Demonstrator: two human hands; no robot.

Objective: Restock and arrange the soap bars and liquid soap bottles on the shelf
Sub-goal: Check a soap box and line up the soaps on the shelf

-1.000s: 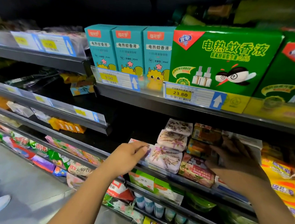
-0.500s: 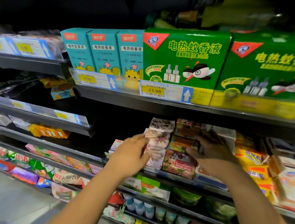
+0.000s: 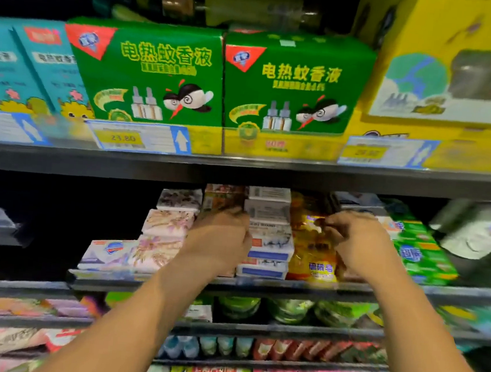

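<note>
Store shelving fills the view, dim and blurred, with green boxes (image 3: 147, 73) on the tier above; the working shelf (image 3: 407, 289) carries the soap bars, and the white-and-blue soap stack (image 3: 269, 244) at its middle serves as the mark. Far left of that stack lies a white bar box (image 3: 108, 252); nearer, the pink floral bars (image 3: 168, 223) are piled three high, each set further back; just left of the stack the left hand (image 3: 221, 240) covers a column of reddish boxes (image 3: 222, 195), fingers curled toward the stack's side, though whether they grip anything I cannot tell. Touching the stack's right side stand the yellow soap packets (image 3: 312, 251); the right hand (image 3: 358, 243) pinches their top edge between thumb and forefinger; further right sit green packs (image 3: 419, 251). The step looks like squaring neighbouring columns; I would brace the stack with the left hand while the right draws the slippery-looking packets forward to the shelf lip, upright and label out; tug hard and the loose piles will likely topple.
</note>
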